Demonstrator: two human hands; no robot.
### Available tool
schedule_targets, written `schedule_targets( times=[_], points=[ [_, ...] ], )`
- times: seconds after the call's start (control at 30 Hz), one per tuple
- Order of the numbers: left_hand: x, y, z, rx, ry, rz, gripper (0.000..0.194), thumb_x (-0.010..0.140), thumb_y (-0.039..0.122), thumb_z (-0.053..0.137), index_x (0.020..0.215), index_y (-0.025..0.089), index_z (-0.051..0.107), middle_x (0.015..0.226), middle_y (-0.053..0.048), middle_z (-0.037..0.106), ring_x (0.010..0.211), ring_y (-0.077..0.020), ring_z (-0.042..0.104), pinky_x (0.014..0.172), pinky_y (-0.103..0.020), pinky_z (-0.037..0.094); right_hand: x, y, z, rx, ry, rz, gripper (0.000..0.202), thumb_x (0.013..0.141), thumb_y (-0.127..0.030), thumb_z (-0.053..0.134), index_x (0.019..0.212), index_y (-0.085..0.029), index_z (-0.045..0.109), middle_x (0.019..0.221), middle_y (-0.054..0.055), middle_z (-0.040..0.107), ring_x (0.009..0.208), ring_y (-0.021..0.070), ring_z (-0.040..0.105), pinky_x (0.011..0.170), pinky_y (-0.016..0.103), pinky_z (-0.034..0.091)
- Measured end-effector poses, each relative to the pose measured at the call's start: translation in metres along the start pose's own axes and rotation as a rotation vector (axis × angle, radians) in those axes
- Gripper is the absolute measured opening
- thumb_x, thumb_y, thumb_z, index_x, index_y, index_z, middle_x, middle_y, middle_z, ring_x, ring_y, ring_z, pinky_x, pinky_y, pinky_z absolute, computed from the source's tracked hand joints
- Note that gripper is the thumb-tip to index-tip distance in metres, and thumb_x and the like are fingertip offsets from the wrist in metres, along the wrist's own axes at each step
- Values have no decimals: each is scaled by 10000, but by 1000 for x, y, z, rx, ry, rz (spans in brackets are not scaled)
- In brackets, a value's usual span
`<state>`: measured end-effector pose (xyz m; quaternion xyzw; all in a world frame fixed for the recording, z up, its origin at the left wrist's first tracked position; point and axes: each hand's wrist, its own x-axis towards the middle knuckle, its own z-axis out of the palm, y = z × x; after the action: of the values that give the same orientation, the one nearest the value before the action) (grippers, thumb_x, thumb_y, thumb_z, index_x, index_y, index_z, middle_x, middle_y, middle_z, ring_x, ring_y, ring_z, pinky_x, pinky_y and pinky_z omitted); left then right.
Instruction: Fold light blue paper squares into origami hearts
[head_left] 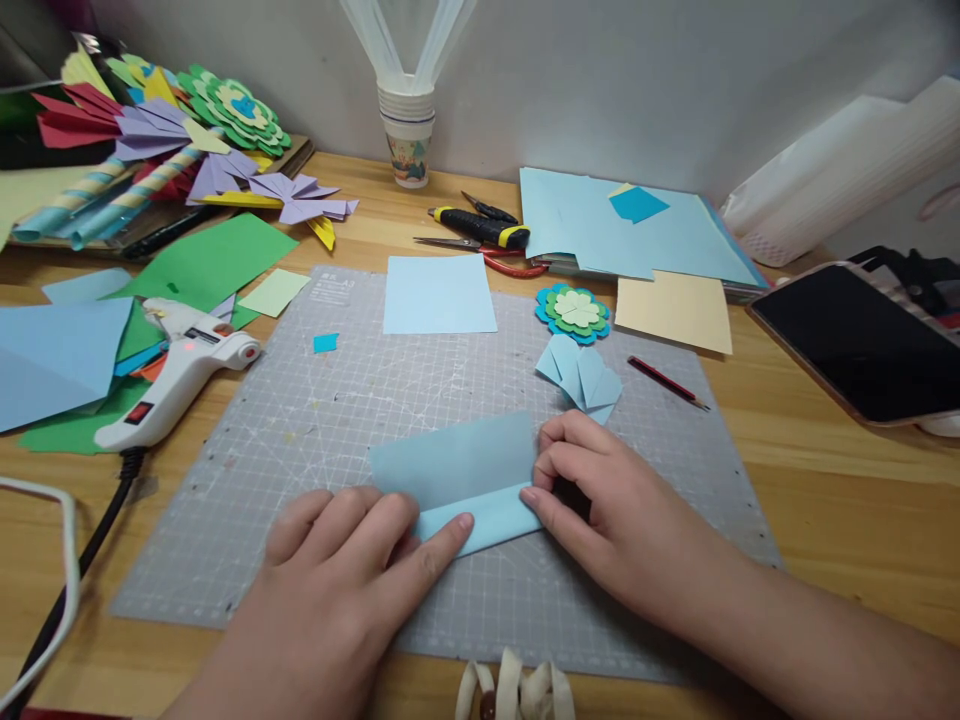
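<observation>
A light blue paper (457, 462) lies on the grey cutting mat (247, 480), its near edge folded over into a strip. My left hand (360, 560) presses on the left part of the fold, thumb stretched along the strip and the other fingers curled. At the right end of the paper, my right hand (592, 495) pinches the edge between thumb and fingers. Just beyond that hand rests a pleated light blue paper piece (581, 375). A flat blue square sheet (440, 294) lies at the mat's far side.
Left of the mat are a white glue gun (187, 365) and green paper (214, 262). Behind stand paper cups (409, 150), near a cutter (480, 226) and scissors (514, 264). A layered paper flower (574, 312), pencil (667, 383) and tablet (862, 340) lie right.
</observation>
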<state>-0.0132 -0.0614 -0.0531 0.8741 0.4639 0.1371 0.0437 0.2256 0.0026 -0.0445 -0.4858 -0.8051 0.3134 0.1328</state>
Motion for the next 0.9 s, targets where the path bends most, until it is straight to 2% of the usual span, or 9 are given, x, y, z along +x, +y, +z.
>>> schedule_targets(
  times=[0.17,0.4,0.5,0.63,0.9],
  points=[
    [2,3,-1,16,19,3,536,821,44,380,1218,325,607,894,-8,617,825,-216,468,791,-345,282,0,1,1,-6,3,-9,127,867,-127,536,756,-188,532,898,49,502,844,197,506,757,379,441],
    [-4,1,-2,35,-125,-9,612,816,29,410,1327,354,500,999,-13,596,911,-224,454,837,-369,278,-1,-3,-2,-13,-30,4,126,873,-130,516,758,-180,526,906,52,498,854,197,503,770,381,436],
    [-5,2,-2,33,-141,-5,624,811,29,418,1342,350,486,1011,-18,588,915,-231,452,837,-380,279,-1,-3,-2,-15,-25,0,126,872,-129,517,757,-180,526,904,49,495,855,195,503,775,377,435],
    [-3,3,-1,30,-127,-1,604,814,28,411,1327,331,506,1012,-26,583,903,-233,452,838,-383,282,-1,-3,-2,-9,-28,-2,131,867,-121,517,749,-178,525,902,49,495,857,195,504,769,373,435],
    [-1,2,2,10,-76,-38,585,827,51,400,1299,373,527,997,-4,610,909,-224,467,853,-368,283,-1,-2,-2,-16,-26,-10,128,869,-127,519,752,-178,530,904,51,502,862,197,506,771,377,437]
  ],
)
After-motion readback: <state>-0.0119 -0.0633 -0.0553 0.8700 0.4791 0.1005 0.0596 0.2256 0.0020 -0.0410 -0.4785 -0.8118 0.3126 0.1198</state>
